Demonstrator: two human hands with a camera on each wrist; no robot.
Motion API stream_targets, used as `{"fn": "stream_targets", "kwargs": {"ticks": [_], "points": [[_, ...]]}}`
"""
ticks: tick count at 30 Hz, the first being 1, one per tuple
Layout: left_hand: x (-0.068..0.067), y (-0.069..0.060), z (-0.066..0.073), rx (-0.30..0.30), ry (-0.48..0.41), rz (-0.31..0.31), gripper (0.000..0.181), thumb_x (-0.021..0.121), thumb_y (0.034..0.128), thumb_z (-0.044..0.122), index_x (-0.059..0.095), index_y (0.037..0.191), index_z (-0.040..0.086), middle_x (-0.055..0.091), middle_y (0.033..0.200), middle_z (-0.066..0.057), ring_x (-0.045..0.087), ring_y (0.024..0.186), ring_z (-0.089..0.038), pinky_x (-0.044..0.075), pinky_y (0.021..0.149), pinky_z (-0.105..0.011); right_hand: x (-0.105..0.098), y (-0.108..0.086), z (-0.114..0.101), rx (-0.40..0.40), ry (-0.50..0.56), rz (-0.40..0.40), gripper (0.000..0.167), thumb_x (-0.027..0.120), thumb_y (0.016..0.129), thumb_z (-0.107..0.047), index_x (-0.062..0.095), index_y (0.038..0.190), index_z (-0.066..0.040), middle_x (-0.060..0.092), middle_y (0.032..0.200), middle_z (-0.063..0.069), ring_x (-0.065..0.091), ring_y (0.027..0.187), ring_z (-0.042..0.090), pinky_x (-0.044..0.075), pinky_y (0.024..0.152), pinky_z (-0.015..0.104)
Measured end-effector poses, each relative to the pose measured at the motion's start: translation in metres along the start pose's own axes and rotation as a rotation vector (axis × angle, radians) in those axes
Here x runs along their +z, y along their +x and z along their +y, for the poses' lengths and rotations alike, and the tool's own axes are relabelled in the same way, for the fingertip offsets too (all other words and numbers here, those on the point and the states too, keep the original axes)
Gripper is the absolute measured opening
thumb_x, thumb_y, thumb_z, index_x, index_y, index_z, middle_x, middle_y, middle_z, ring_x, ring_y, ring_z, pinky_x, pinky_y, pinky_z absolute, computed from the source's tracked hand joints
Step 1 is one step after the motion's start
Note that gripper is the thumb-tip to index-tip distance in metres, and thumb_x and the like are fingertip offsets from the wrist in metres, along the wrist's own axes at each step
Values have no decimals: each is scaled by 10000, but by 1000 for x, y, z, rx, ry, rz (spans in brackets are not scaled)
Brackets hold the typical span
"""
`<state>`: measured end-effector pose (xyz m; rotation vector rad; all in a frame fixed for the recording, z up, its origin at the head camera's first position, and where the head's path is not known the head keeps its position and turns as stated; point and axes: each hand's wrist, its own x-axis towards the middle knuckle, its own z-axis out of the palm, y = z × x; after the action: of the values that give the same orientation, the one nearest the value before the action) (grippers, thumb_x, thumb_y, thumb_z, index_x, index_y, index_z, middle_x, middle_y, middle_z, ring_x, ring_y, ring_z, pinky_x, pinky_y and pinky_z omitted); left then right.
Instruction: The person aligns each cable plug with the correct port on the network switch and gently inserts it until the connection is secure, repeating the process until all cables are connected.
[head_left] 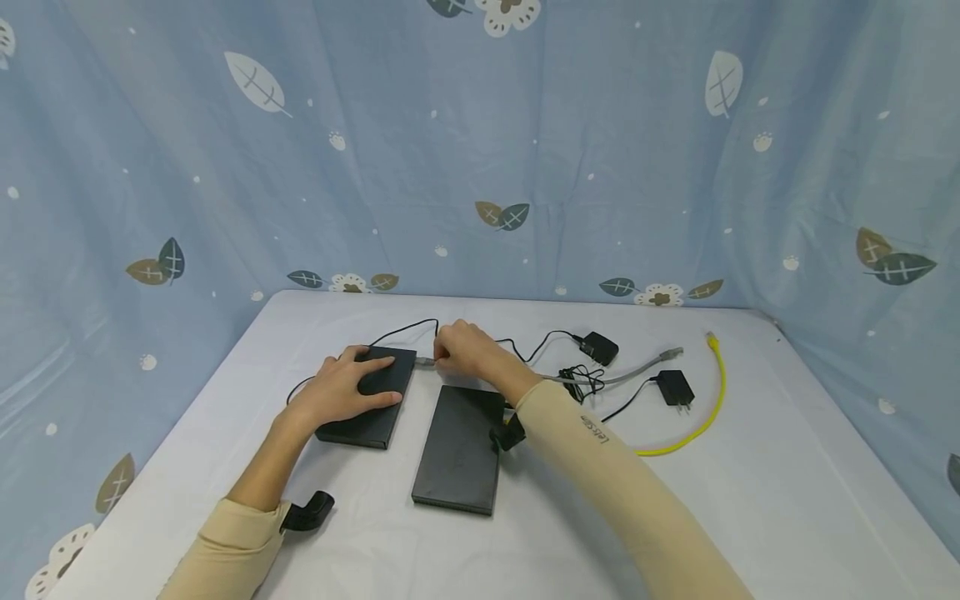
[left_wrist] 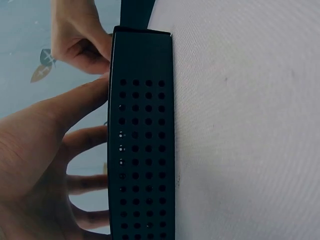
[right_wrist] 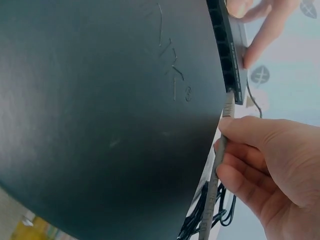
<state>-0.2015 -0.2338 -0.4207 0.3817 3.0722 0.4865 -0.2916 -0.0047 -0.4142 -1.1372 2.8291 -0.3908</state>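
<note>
A black network switch [head_left: 371,427] lies flat at the left of the table. My left hand [head_left: 347,390] rests on its top with the fingers spread. The left wrist view faces the perforated side [left_wrist: 142,150] of the switch. My right hand [head_left: 467,350] pinches a grey network cable [right_wrist: 212,195] just behind its plug. That plug [right_wrist: 229,104] meets the end port in the row along the switch's edge; how deep it sits I cannot tell. Nearer the front, a second black box [head_left: 459,450] lies below my right forearm and fills much of the right wrist view.
Two black power adapters [head_left: 598,348] [head_left: 676,388] lie at the right, with a bundled black cord [head_left: 581,379] beside them. The grey cable's free plug [head_left: 670,354] lies between the adapters. A yellow network cable [head_left: 722,387] curves round the right side. A patterned blue curtain [head_left: 420,150] hangs behind the table.
</note>
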Motion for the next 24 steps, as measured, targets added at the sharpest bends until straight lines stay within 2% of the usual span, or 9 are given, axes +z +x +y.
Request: {"fn": "stream_targets", "kwargs": {"ticks": [9,17,24], "points": [[2,1,3,-12,19,24,750,658,837,626,523,1438,197,360,1493,-291,452,1197,-572,457,808,-684,1,3,2,17,-9,17,145,637,952,-155,779,961,-128,745,935,1,669,781,100,537,728,249],[4,2,2,-18,10,40,738,675,835,607,532,1431,196,358,1489,-295,442,1201,-570,444,815,-694,5,4,4,-6,-39,46,152,625,955,-147,776,950,-131,744,939,6,671,774,100,534,710,241],[7,4,0,-6,-7,52,737,686,828,603,548,1418,185,356,1479,-306,443,1166,-545,436,841,-661,6,4,2,-12,-80,54,146,623,958,-152,768,952,-127,738,951,9,662,777,101,530,713,244]]}}
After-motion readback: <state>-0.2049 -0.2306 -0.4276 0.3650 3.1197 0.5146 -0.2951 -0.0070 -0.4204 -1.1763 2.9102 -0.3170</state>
